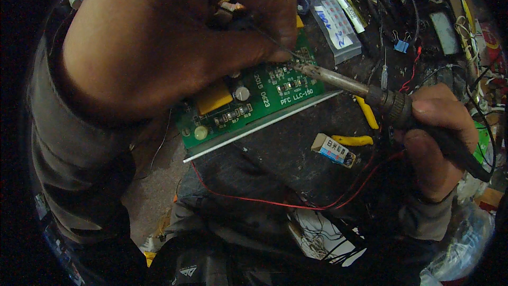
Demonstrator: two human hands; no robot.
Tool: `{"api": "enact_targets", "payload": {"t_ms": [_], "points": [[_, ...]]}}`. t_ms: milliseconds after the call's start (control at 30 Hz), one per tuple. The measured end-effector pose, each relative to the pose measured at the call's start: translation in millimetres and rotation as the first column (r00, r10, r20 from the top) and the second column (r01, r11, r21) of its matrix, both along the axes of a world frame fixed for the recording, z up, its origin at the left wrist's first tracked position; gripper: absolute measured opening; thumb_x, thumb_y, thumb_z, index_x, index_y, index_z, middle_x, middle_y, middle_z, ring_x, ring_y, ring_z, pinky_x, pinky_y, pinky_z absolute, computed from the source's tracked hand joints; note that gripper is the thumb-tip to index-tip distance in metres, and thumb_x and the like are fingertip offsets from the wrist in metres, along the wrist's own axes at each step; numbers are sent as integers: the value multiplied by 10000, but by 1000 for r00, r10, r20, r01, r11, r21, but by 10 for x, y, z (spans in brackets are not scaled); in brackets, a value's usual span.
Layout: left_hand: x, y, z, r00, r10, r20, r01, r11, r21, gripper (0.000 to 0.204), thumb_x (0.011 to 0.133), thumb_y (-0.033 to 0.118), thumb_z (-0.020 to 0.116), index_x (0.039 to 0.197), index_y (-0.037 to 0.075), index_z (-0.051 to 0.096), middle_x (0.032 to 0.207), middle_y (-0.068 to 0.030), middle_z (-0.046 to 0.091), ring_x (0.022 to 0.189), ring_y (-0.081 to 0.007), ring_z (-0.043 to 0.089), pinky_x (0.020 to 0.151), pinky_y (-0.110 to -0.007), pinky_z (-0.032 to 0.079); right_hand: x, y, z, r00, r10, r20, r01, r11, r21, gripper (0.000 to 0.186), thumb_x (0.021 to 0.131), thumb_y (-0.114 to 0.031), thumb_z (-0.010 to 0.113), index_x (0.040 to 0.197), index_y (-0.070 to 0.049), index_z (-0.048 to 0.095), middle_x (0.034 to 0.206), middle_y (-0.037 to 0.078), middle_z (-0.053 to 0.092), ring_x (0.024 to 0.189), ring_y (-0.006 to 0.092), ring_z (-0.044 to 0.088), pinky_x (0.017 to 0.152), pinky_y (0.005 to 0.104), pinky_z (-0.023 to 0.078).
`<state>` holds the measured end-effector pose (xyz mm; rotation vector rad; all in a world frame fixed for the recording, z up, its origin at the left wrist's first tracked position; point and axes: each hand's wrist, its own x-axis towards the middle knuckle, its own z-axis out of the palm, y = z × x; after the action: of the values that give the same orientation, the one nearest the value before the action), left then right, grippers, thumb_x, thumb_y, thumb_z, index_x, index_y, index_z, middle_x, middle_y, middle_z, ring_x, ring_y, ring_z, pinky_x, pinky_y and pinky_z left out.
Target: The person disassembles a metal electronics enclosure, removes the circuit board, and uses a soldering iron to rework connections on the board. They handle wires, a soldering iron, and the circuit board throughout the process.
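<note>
My right hand (442,137) grips a soldering iron (344,82) by its dark handle, the shaft pointing left. Its tip meets small parts near the right end of a green circuit board (260,110). Over the board my left hand (174,32) is closed, fingers bent, pinching a thin solder wire (272,39) that runs down to the iron's tip. The hand covers the board's far left part. In front of its wrist show a yellow block component (214,100) and a round capacitor (242,93). A metal plate (264,127) lines the board's near edge.
A small box (333,151) lies beside yellow-handled pliers (355,140). Farther back are a plastic bag (336,32), a white marker (346,8) and a blue binder clip (401,42). Red wires (264,199) loop across the front; cables crowd the right side.
</note>
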<state>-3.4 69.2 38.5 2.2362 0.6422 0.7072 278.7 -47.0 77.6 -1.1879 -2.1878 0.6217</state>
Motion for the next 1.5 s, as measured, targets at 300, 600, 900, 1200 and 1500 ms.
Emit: {"api": "enact_targets", "payload": {"t_ms": [300,600,900,1200,1500], "points": [[-24,-1,10,1000,8,0,-8,1000,-2,170,702,58,775,854,43,701,937,-64,612,889,-186,618,774,-319,519,-11,19,32,1000,22,12,-22,1000,-14,318,830,-192,707,1083,-35,599,905,123,576,693,149,555,633,271,443],[-57,-5,21,1000,15,-4,-15,1000,-2,172,701,56,773,855,40,696,938,-62,611,893,-182,616,777,-314,517,-55,-18,47,1000,-5,-2,5,1000,-17,301,837,-191,700,1069,-30,597,887,121,578,693,154,553,634,277,441],[-91,-50,5,1000,22,-10,-22,1000,14,174,700,54,770,855,38,692,938,-59,609,898,-178,614,781,-309,516,-48,-30,56,997,43,60,-46,998,37,310,827,-202,705,1071,-37,606,885,119,584,713,167,557,645,291,446],[-82,-74,-3,999,31,-6,-31,999,28,177,700,52,768,856,36,687,939,-56,608,902,-174,612,784,-305,514,-67,-77,18,999,16,35,-18,998,60,315,826,-210,708,1064,-32,603,899,127,583,700,160,550,633,280,440],[-89,-25,-24,999,31,6,-32,999,21,179,699,49,765,856,33,682,940,-54,606,906,-170,609,788,-300,513,-69,-141,79,991,-131,33,131,991,1,322,882,-280,673,1076,-44,573,908,124,568,684,150,542,607,258,429]]}}
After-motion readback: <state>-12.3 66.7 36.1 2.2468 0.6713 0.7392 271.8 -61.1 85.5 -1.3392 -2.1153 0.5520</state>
